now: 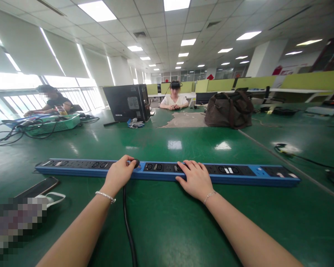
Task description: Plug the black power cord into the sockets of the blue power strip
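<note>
A: Fingers first. What do we have?

B: Left hand (pixel 119 172): thumb and fingers closed together on a small black plug (pixel 137 163), left of the strip's middle. Whether it sits in a socket, we cannot tell; the hand covers too much.

A: And the right?

B: Right hand (pixel 196 178) lies over the socket face, fingers slightly spread, thumb apart towards the near side. Touching, not wrapped round.

A: Where is the power strip (pixel 157 176)?

B: Flat across the tabletop (pixel 161 144) in front of us, sockets up, running left to right.

A: Our judgement on handling?

B: Long, stiff, probably fairly heavy. Smooth sides on a glossy surface: it may skid, so we favour bracing the blue frame near the plug. The plug looks firm; we would grip its body, not pull its lead. The black cable (pixel 128 230) below the left hand is thick, likely springy; the join is hidden.

A: Farther out?

B: Phone (pixel 39 186) at left. Beyond, a computer tower (pixel 127 104), gloves (pixel 136 123) beside its base, a brown bag (pixel 228 110), a green basket (pixel 64 124) with cables. We note one person (pixel 173 101) opposite, a second person (pixel 58 103) at far left.
</note>
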The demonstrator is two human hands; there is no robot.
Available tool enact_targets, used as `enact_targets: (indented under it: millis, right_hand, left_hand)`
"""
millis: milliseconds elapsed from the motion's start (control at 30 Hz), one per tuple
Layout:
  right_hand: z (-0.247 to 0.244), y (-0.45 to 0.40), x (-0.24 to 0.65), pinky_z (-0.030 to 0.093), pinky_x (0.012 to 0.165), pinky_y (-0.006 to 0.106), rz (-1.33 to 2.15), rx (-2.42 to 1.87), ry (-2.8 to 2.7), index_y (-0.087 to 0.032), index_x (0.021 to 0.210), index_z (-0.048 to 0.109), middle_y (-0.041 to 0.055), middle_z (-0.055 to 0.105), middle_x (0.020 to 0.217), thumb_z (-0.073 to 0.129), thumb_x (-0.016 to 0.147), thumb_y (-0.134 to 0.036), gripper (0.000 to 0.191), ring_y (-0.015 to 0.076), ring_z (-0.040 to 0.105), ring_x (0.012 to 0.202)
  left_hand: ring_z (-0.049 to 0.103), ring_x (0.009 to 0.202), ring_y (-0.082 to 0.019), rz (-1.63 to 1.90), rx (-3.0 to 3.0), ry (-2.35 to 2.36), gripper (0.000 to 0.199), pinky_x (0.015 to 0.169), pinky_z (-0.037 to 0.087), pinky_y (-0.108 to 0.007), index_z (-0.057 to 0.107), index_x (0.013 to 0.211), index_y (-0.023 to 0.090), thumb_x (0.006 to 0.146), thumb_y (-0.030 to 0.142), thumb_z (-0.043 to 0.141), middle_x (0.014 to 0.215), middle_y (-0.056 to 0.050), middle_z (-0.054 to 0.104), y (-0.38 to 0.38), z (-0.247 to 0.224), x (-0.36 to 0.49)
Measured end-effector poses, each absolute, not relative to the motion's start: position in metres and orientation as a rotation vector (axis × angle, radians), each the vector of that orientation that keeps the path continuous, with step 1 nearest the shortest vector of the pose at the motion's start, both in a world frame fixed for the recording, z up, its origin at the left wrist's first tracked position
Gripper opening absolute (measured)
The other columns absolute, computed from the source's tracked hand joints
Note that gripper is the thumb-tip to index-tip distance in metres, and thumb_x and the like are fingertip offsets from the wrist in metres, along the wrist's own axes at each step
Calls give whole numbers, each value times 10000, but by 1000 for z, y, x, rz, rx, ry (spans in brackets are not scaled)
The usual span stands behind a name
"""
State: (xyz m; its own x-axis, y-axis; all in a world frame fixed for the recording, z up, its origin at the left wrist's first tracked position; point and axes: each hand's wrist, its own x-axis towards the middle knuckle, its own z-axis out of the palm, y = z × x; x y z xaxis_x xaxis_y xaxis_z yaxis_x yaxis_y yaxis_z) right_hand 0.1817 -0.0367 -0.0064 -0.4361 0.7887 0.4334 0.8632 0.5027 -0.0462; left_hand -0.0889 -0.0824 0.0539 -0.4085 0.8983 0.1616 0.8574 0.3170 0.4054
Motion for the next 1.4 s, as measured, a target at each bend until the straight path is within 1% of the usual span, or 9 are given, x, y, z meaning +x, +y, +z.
enact_targets:
  millis: [167, 400, 567, 733, 867, 1067, 1233, 1400]
  right_hand:
    - [-7, -36, 182, 231, 1000, 427, -239, -1367, -2346, -264, 1287, 503, 62, 525, 1293, 464, 827, -500, 518, 254, 410, 1180]
    - [-8, -36, 182, 231, 1001, 426, -248, -1361, -2339, -268, 1286, 503, 58, 525, 1292, 466, 824, -503, 519, 253, 409, 1181]
    - [-8, -36, 182, 234, 999, 425, -254, -1358, -2333, -266, 1281, 507, 62, 529, 1287, 470, 823, -498, 514, 251, 412, 1178]
    - [-7, -36, 183, 239, 995, 427, -249, -1348, -2336, -266, 1280, 508, 66, 530, 1284, 469, 824, -501, 515, 256, 415, 1173]
    - [-7, -37, 183, 233, 998, 431, -259, -1349, -2335, -260, 1285, 505, 70, 524, 1292, 469, 825, -500, 520, 257, 413, 1174]
    - [-6, -37, 182, 234, 997, 425, -252, -1348, -2345, -265, 1283, 507, 66, 528, 1287, 468, 825, -503, 517, 250, 416, 1169]
    - [-5, -37, 182, 233, 995, 429, -255, -1352, -2349, -261, 1283, 507, 73, 526, 1288, 461, 828, -503, 517, 255, 413, 1172]
    - [-6, -37, 183, 232, 997, 423, -267, -1348, -2352, -256, 1280, 508, 73, 525, 1289, 456, 830, -507, 518, 251, 412, 1171]
  left_hand:
    - [626, 830, -231, 587, 1701, 2507, 317, 652, 410, -291, 608, 950, 263, 824, 451, 386, 866, -36, 697, -81, 53, -84]
    - [636, 862, -260, 408, 1779, 2580, 332, 712, 443, -336, 604, 978, 261, 839, 432, 355, 920, -57, 700, -79, 60, -78]
    - [639, 860, -275, 286, 1894, 2585, 336, 715, 450, -355, 603, 980, 242, 834, 404, 348, 875, -86, 699, -75, 63, -70]
    - [643, 853, -272, 182, 1924, 2576, 339, 708, 456, -358, 596, 975, 245, 835, 405, 332, 867, -88, 696, -73, 61, -68]
    - [641, 869, -273, 167, 1914, 2572, 340, 713, 457, -358, 584, 971, 247, 828, 425, 333, 890, -88, 693, -72, 60, -69]
    - [645, 841, -285, 147, 1890, 2574, 348, 696, 460, -375, 556, 984, 240, 826, 436, 316, 881, -96, 691, -72, 56, -67]
    - [644, 839, -290, 199, 1868, 2545, 315, 699, 458, -379, 532, 965, 243, 820, 426, 320, 879, -86, 687, -69, 53, -69]
    - [639, 845, -269, 286, 1819, 2501, 270, 692, 459, -350, 517, 925, 245, 796, 428, 365, 905, -67, 680, -63, 50, -77]
